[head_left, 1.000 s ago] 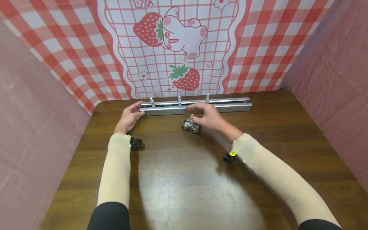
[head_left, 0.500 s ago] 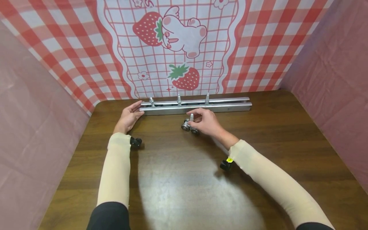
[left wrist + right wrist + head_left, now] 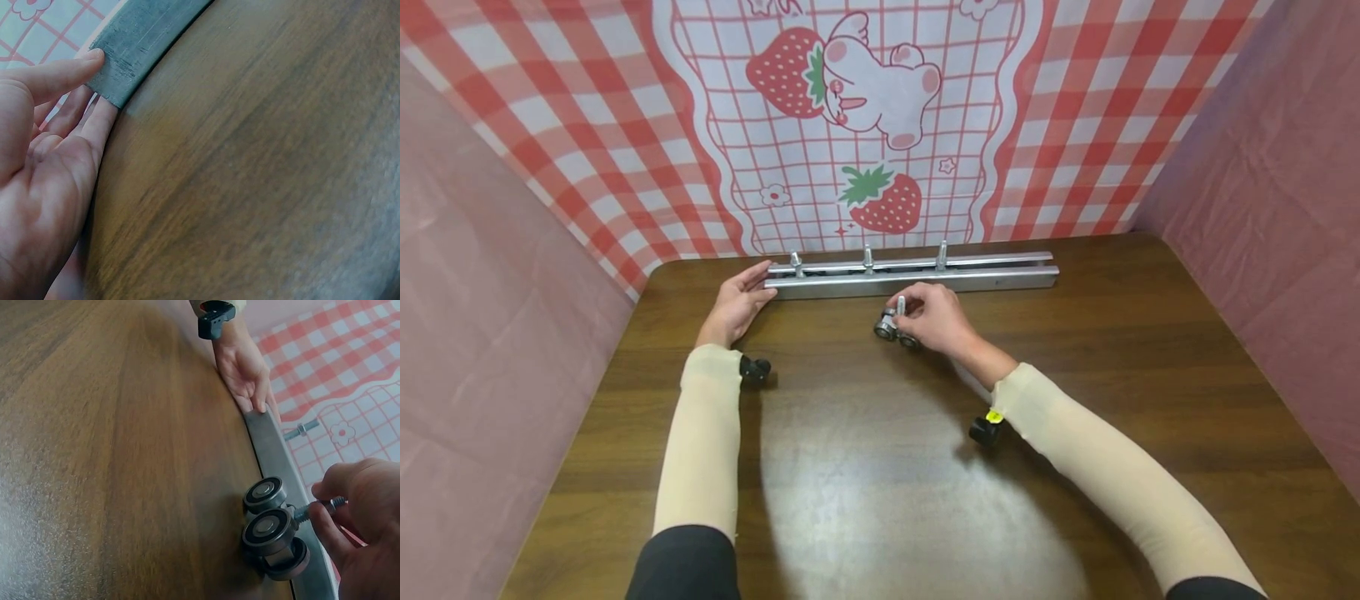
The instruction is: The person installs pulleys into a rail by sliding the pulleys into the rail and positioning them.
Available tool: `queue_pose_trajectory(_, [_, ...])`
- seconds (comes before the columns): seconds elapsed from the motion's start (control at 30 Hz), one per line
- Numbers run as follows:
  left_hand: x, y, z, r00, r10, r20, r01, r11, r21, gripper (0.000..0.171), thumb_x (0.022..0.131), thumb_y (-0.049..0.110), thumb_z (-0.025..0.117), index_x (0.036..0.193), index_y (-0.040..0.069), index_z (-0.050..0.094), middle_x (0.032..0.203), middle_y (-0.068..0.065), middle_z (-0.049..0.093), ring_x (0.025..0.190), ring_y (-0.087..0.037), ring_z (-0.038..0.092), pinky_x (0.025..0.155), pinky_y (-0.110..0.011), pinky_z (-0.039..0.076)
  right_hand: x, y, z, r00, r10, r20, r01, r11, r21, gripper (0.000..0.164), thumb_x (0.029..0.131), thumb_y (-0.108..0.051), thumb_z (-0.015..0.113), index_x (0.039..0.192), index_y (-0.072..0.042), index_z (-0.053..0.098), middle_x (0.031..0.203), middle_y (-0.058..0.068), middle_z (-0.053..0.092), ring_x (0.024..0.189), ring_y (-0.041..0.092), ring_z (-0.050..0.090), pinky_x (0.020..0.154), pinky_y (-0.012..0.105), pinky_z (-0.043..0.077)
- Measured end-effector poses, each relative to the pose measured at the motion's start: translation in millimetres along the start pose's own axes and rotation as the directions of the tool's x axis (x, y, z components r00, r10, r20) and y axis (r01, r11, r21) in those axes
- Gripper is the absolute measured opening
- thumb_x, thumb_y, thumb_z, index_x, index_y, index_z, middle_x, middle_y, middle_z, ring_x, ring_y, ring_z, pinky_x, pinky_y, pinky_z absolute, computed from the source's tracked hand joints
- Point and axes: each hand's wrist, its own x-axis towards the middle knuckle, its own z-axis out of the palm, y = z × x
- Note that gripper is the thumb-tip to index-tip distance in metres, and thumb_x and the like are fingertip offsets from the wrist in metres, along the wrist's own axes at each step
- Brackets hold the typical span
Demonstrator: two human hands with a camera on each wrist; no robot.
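A silver metal channel rail lies along the back of the table. Three upright threaded bolts, such as the middle bolt, stand out of its slot. At the rail's left end my left hand holds it, the thumb on the front wall in the left wrist view and the other fingers around the end. In front of the rail is a roller trolley with several bearing wheels and a threaded bolt. My right hand pinches this bolt between thumb and fingers. The wheels appear to rest on the table; the hand partly hides them.
A brown wooden table extends in front of the rail. Behind it hangs a red checked cloth with strawberry prints, close to the rail. Pink curtains close off both sides. A small black camera sits on each wrist.
My right hand has come down and slightly nearer, its fingers closing around the trolley's bolt. The left hand and the rail have stayed in place.
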Motion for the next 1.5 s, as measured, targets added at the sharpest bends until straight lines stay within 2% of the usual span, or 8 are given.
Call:
queue_pose_trajectory(0.53, [0.2,1.9,-2.5,1.000,-0.017,-0.008,0.017,1.000,-0.001,0.073,0.110,-0.015,0.051,0.177,0.005,0.028,0.190,-0.014,0.022,0.177,-0.024,0.023,0.123,-0.013,0.052,2.5,-8.9,-1.7,1.000,-0.005,0.004,0.006,0.993,-0.117,0.018,0.092,-0.004,0.083,0.109,-0.005,0.085,0.106,0.016,0.086,0.093,0.029,0.081,0.089,0.045,0.072])
queue_pose_trajectory(0.87, [0.3,2.0,-2.9,1.000,-0.020,-0.003,0.020,1.000,-0.009,0.075,0.110,-0.015,0.052,0.177,0.005,0.028,0.190,-0.013,0.022,0.177,-0.024,0.023,0.121,-0.012,0.053,7.6,-11.5,-6.8,0.999,0.021,0.038,-0.014,0.986,-0.169,0.014,0.089,-0.006,0.082,0.102,-0.009,0.087,0.091,0.011,0.084,0.083,0.022,0.072,0.079,0.036,0.063])
queue_pose_trajectory(0.9, [0.2,1.9,-2.9,1.000,-0.020,-0.003,0.020,1.000,0.000,0.074,0.110,-0.015,0.053,0.177,0.005,0.028,0.190,-0.013,0.022,0.177,-0.024,0.023,0.120,-0.011,0.054,11.9,0.0,-5.6,0.999,-0.002,0.045,0.009,0.988,-0.152,0.012,0.090,-0.011,0.083,0.100,-0.012,0.087,0.088,0.006,0.083,0.082,0.018,0.071,0.077,0.033,0.062])
queue_pose_trajectory(1.03, [0.3,1.7,-3.6,1.000,-0.019,-0.003,0.019,1.000,0.002,0.074,0.111,-0.014,0.052,0.177,0.006,0.028,0.190,-0.013,0.022,0.177,-0.024,0.023,0.123,-0.012,0.052,19.8,8.6,-8.1,0.997,-0.037,0.064,0.045,0.989,-0.139,0.010,0.088,-0.011,0.083,0.096,-0.016,0.087,0.084,0.003,0.080,0.079,0.016,0.069,0.075,0.033,0.061])
queue_pose_trajectory(1.1, [0.6,1.4,-4.2,1.000,-0.020,-0.003,0.020,1.000,-0.002,0.074,0.111,-0.014,0.052,0.177,0.006,0.028,0.190,-0.012,0.022,0.177,-0.024,0.023,0.124,-0.013,0.052,28.2,27.7,-6.2,0.995,-0.083,0.059,0.090,0.988,-0.126,0.009,0.087,-0.014,0.083,0.094,-0.019,0.087,0.082,-0.001,0.079,0.076,0.012,0.066,0.072,0.028,0.059])
queue_pose_trajectory(1.27, [1.2,0.5,-4.0,1.000,-0.026,-0.002,0.026,1.000,0.004,0.073,0.111,-0.014,0.052,0.177,0.008,0.029,0.191,-0.011,0.023,0.177,-0.023,0.023,0.123,-0.012,0.052,19.4,13.8,-17.0,0.994,-0.078,0.070,0.089,0.982,-0.169,0.011,0.087,-0.008,0.082,0.095,-0.013,0.087,0.085,0.005,0.080,0.076,0.015,0.066,0.069,0.026,0.056])
queue_pose_trajectory(1.33, [1.6,0.6,-3.6,1.000,-0.026,-0.001,0.026,1.000,-0.002,0.074,0.111,-0.014,0.052,0.177,0.007,0.029,0.190,-0.011,0.023,0.177,-0.024,0.023,0.122,-0.012,0.053,8.4,-4.6,-24.9,0.996,-0.047,0.072,0.061,0.976,-0.208,0.013,0.088,-0.003,0.080,0.098,-0.008,0.087,0.087,0.011,0.081,0.078,0.019,0.068,0.071,0.028,0.057])
queue_pose_trajectory(1.5, [3.3,0.7,-2.5,1.000,-0.026,0.002,0.026,1.000,-0.016,0.074,0.110,-0.015,0.052,0.177,0.007,0.030,0.190,-0.013,0.024,0.177,-0.025,0.025,0.116,-0.009,0.056,-4.7,-5.1,-36.1,0.998,-0.031,0.059,0.045,0.967,-0.249,0.012,0.090,-0.002,0.080,0.100,-0.006,0.087,0.089,0.012,0.083,0.078,0.017,0.069,0.071,0.025,0.054])
